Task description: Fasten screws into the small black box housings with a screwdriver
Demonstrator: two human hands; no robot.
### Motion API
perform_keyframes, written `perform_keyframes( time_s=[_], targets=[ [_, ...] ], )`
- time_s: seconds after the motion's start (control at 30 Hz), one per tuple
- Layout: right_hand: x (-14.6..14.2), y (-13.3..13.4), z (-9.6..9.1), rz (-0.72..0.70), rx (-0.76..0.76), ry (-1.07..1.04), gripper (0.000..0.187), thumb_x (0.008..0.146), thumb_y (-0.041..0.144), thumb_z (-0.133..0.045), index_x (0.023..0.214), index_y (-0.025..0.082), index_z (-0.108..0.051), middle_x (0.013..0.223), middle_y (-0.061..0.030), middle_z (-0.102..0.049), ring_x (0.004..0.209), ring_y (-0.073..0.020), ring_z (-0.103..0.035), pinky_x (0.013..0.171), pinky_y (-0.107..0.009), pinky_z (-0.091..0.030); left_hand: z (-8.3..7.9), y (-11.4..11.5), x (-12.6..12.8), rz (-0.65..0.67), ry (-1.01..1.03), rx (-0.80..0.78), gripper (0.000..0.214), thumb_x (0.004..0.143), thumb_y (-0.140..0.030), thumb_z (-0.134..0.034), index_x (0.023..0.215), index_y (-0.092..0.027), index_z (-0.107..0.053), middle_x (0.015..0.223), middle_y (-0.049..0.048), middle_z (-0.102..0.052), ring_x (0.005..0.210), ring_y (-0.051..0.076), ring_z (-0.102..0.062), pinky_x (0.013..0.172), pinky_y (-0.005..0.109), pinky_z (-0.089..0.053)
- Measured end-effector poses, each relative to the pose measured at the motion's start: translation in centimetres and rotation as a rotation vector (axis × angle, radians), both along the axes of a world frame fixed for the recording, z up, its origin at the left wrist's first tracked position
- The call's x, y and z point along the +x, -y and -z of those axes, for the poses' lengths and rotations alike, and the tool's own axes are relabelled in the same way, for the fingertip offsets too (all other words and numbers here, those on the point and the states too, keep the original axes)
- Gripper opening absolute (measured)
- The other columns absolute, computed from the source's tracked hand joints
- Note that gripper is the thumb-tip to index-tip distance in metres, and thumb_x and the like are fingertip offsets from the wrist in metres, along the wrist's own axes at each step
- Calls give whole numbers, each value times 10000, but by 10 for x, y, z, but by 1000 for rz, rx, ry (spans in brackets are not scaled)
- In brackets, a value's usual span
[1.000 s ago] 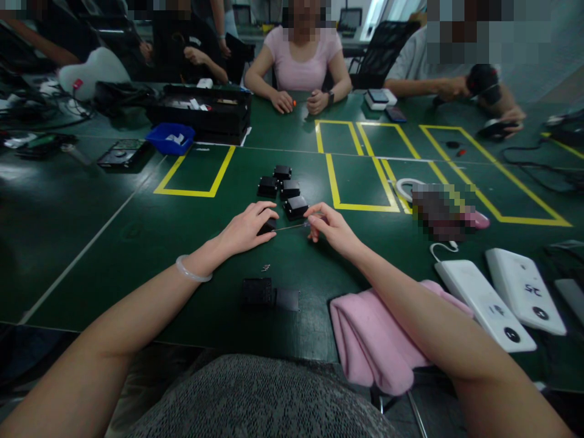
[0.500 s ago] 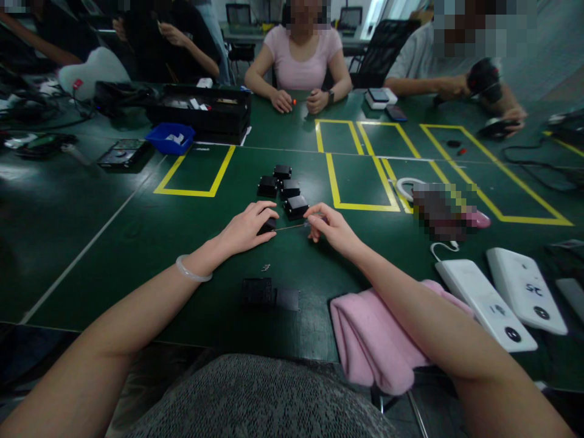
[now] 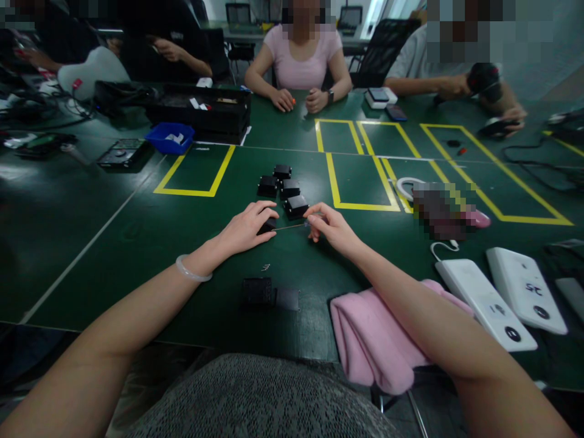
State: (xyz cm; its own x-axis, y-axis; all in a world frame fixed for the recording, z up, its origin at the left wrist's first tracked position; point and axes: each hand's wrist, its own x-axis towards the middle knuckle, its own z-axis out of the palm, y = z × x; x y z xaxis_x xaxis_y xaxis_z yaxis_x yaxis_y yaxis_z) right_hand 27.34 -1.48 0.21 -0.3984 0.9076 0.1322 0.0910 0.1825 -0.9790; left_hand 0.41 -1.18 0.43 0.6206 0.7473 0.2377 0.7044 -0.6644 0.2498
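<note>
My left hand [image 3: 252, 226] is closed around a small black box [image 3: 267, 227] on the green table, its fingers covering most of it. In my right hand [image 3: 329, 226] a screwdriver [image 3: 291, 227] is pinched; its thin shaft lies nearly level and its tip meets the right side of the box. Just beyond my hands sit several similar black boxes, the nearest one [image 3: 296, 206] close to my right fingertips. Nearer to me are a few small screws [image 3: 265, 267], an opened black case half [image 3: 257, 291] and a flat black cover [image 3: 287, 298].
A pink cloth [image 3: 371, 337] hangs over the table edge beneath my right forearm. White power banks [image 3: 486, 304] lie at right. A blue tray [image 3: 170, 139] and a black box of parts [image 3: 198, 115] stand at far left. Other people sit across the table.
My hands, the held box and the screwdriver look unmoved. Across the table, a person at the far left has shifted their arms, and the person in pink has moved their fingers slightly.
</note>
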Motion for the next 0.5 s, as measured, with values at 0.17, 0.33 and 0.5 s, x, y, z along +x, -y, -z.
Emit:
perform_keyframes(
  time_s=[0.17,0.33,0.5],
  targets=[
    [1,-1,1,-5,6,25,335,926,526,-683,944,212,-567,521,120,-458,444,-95,-508,609,-291,-526,0,0,1,-4,4,-3,362,946,-286,-669,1283,-219,-556,1515,139,-526,1339,352,-559,995,533,-597],
    [0,0,-1,15,34,11,313,903,472,-716,999,224,-551,586,103,-534,481,-105,-557,579,-277,-507,2,0,0,1,4,17,349,952,-298,-666,1274,-219,-558,1505,139,-536,1336,345,-561,1036,551,-574],
    [0,0,0,15,11,-9,343,925,540,-678,975,221,-563,532,120,-469,464,-105,-534,624,-302,-547,2,-1,-1,1,0,13,352,957,-315,-654,1283,-227,-553,1511,135,-532,1341,345,-557,1035,555,-573]
  ],
)
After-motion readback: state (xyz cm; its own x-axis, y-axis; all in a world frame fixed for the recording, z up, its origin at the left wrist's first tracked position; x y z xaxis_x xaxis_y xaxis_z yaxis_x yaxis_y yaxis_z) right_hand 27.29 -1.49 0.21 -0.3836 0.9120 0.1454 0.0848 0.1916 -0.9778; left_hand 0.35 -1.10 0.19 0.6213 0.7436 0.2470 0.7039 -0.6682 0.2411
